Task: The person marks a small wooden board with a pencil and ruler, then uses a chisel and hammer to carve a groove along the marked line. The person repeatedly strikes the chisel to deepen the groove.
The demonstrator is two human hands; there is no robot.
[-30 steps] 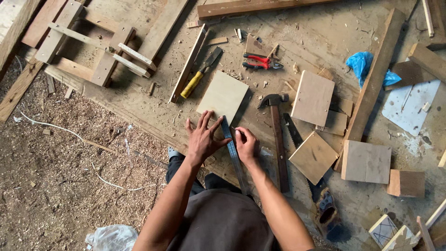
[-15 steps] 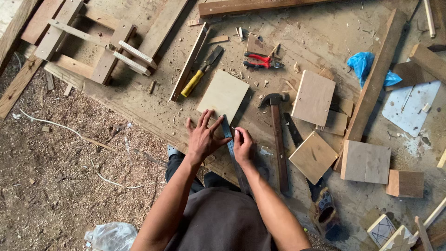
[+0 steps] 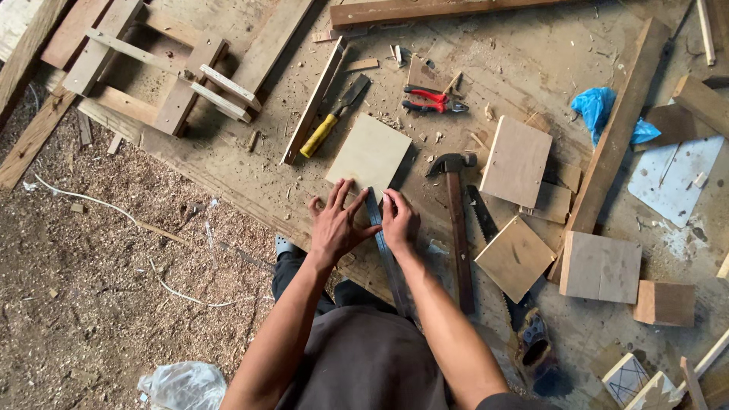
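Observation:
A pale square plywood piece (image 3: 372, 152) lies on the worn wooden platform (image 3: 531, 68). My left hand (image 3: 336, 224) rests flat with fingers spread on its near edge and on a long metal ruler (image 3: 386, 250) that runs back towards my body. My right hand (image 3: 400, 220) sits just right of the ruler, fingers curled at its far end; I cannot tell if a pencil is in it. A hammer (image 3: 456, 220) lies just right of my right hand.
A yellow-handled chisel (image 3: 330, 121), red pliers (image 3: 433, 100), a handsaw (image 3: 493, 243) and several square boards (image 3: 518, 161) lie around. A long plank (image 3: 619, 137) and a blue bag (image 3: 600, 106) are to the right. Sawdust ground (image 3: 114, 288) and a wooden frame (image 3: 152, 76) are on the left.
Both hands stay on the ruler and plywood with only slight finger shifts; nothing else has moved.

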